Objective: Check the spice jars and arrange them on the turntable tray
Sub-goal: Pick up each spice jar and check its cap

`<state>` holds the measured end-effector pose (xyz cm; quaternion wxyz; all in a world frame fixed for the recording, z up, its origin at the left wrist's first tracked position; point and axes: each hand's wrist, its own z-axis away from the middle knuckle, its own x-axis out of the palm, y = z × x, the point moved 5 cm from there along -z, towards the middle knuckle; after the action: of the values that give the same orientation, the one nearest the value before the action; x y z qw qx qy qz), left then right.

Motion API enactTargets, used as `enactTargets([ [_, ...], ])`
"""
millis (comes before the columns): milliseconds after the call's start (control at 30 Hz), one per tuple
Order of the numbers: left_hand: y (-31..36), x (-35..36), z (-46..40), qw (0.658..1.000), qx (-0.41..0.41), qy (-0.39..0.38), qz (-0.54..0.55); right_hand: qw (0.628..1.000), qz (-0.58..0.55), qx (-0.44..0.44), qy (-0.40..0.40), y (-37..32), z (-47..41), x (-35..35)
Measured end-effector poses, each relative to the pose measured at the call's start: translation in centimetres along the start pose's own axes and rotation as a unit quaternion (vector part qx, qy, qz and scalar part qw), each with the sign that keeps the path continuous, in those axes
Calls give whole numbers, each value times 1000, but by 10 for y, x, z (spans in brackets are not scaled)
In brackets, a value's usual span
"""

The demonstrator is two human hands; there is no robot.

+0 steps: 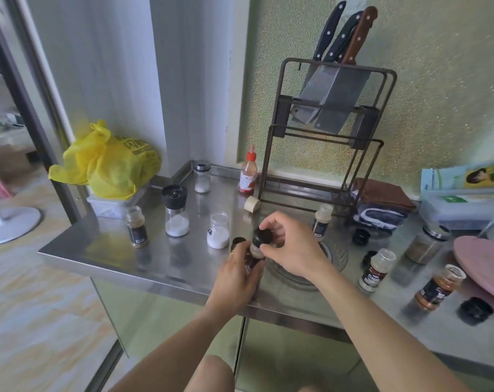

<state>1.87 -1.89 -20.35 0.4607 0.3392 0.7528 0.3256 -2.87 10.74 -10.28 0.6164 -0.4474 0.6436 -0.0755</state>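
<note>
Left hand (234, 274): mine, wrapped round the body of a small spice jar (255, 254), lifted clear of the steel counter (104, 250).
Right hand (289, 244): mine, fingertips pinched on the jar's black cap (261, 236); whether it is turning on or off I cannot tell.
Jar axis: long axis tilted, cap up and away from me, base toward my left palm.
Handling, as I judge: light, rigid, smooth-walled, likely breakable; best held round the labelled middle, cap taken at its rim.
Near neighbours: white-filled open jar (218, 230) just left; a loose black lid (238, 241) touching my left fingers.
Further right: uncapped jars (376, 269), (438, 287); loose caps (476, 309).
Turntable tray (483, 264): pink, at the right edge, well apart from the held jar.
</note>
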Motion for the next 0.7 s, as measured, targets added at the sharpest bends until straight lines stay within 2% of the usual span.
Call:
enactTargets([
  [133, -1, 2, -1, 1000, 23, -10, 1, 989, 129, -57, -48, -11, -4, 2],
  [267, 1, -2, -1, 998, 56, 16, -7, 972, 224, -49, -59, -16, -7, -3],
  [400, 3, -5, -2, 995, 91, 30, -9, 967, 213, -54, -129, -12, -10, -5],
  [567, 4, -3, 1, 993, 114, 12, -4, 954, 274, -26, -118, -9, -15, -11],
  [700, 3, -4, 0, 994, 104, 12, 13, 967, 204, -30, -152, -7, -17, -12],
])
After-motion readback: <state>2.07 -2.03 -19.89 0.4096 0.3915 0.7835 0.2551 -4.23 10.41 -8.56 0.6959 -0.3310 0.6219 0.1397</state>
